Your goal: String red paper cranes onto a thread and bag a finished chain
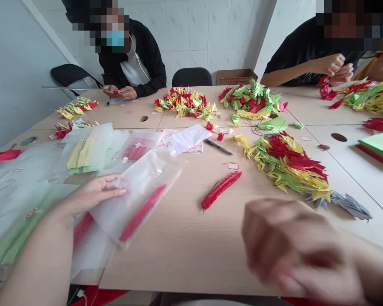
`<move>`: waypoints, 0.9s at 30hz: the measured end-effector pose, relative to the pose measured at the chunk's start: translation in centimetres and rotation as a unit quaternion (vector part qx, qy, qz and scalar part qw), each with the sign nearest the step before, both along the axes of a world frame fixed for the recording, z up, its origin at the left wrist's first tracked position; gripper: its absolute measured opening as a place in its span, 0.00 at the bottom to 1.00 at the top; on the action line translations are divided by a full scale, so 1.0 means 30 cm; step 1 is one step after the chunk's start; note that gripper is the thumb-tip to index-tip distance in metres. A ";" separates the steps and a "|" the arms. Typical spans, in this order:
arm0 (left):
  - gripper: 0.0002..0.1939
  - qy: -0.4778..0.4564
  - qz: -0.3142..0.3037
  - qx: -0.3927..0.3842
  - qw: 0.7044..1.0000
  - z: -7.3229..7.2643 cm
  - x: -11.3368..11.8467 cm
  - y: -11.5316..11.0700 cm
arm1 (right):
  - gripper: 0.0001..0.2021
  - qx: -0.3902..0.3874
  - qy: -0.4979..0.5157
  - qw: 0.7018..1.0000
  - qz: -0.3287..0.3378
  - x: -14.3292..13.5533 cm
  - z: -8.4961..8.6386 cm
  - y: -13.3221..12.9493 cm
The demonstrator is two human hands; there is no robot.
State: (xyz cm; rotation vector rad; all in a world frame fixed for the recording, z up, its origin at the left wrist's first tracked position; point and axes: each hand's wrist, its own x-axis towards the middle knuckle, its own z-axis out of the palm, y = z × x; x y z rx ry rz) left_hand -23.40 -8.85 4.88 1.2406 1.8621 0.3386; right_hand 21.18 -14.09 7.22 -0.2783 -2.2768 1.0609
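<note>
Reaching over a pale wood-grained table (178, 255), with a heap of red, yellow and green folded-paper spikes (293, 165) beyond the right hand (290, 246). Pinching, with the thumb and fingers of the left hand (104, 189), a frosted translucent plastic bag (115, 216) with a slim red paper strip (143, 212) inside. Curling the right fingers loosely inward, close to the camera (too blurred to tell whether around anything). Between the hands, flat on the bare wood, to see: a narrow red pleated-paper bundle (221, 190) with thin dark wires. Beyond the right hand and to its left, outside the bag; slanting lengthwise from near left to far right, roughly parallel to the strip; judged nearer the right hand than the left. Just past its far end, to note: a small red-bordered white label (232, 166).
</note>
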 end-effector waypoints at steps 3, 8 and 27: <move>0.29 -0.038 -0.097 -0.040 0.994 -0.011 0.058 0.017 | 0.11 0.085 -0.103 0.991 -0.010 -0.041 -0.042 0.185; 0.24 0.041 -0.206 0.041 0.977 -0.035 0.128 0.045 | 0.24 0.163 -0.233 0.953 -0.105 0.005 -0.230 0.315; 0.32 0.136 -0.478 0.244 0.833 -0.214 0.410 -0.060 | 0.09 0.046 -0.212 0.939 -0.265 0.187 -0.179 0.281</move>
